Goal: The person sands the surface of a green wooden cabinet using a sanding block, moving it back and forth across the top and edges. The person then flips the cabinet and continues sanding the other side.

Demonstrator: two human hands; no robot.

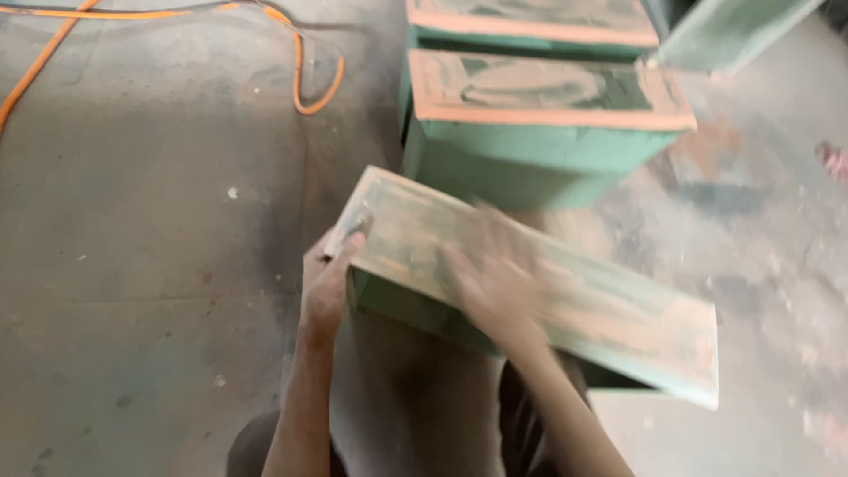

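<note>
Green boxes (539, 132) stacked behind, orange cable (305, 79) on floor; left hand (329, 278) gripping green drawer (565, 291) edge, right hand (490, 283) flat on top, blurred.

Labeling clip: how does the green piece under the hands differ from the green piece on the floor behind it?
The held green piece lies tilted under both hands; the rear green piece rests level on the floor, untouched. The held piece's top is streaked green and orange; the rear one has orange borders around a green centre. Both are dusty green boxes.
</note>
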